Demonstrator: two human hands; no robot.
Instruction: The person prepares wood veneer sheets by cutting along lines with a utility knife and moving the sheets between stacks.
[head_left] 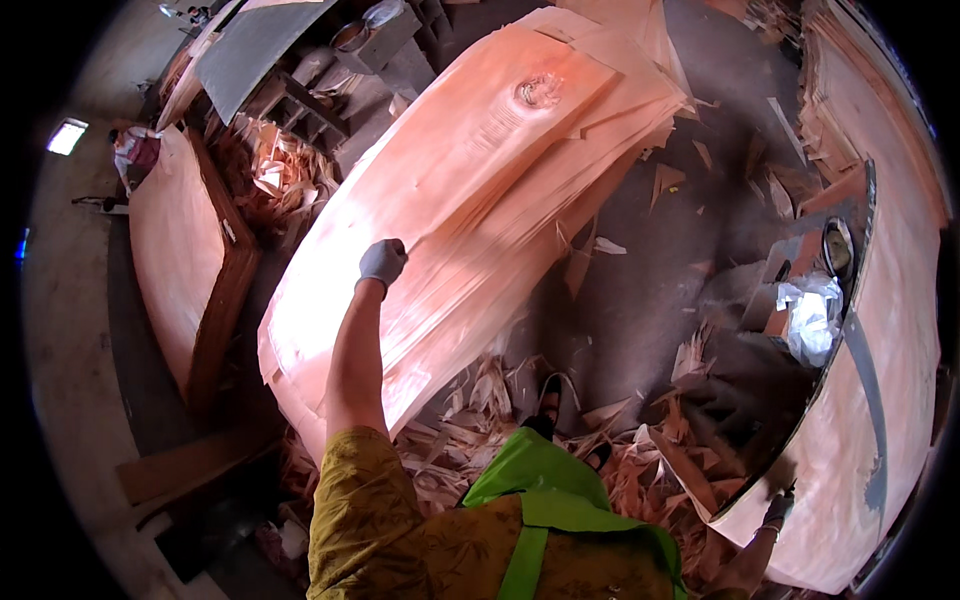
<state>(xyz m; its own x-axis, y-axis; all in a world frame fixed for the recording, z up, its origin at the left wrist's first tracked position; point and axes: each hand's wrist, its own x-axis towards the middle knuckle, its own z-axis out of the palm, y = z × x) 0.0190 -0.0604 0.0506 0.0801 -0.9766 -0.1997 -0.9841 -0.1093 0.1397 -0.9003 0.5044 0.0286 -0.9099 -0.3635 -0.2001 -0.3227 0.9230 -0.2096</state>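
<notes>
My left hand [383, 262], in a grey glove, is closed at the edge of a long pale-pink wood veneer sheet [450, 150]. This sheet has a round knot mark near its far end and lies on top of a tall, uneven veneer stack [500, 270]. At the lower right, my right hand [778, 508] is by the near end of another broad veneer sheet [850, 440], which is spread along the right side. Its fingers are small and dark here, so their grip cannot be made out.
Veneer scraps [480, 400] litter the floor around my feet. A white plastic bag [812, 318] and a metal bowl [838, 248] sit beside the right-hand sheet. Another veneer stack [180, 260] stands at left, with a person [135, 152] behind it.
</notes>
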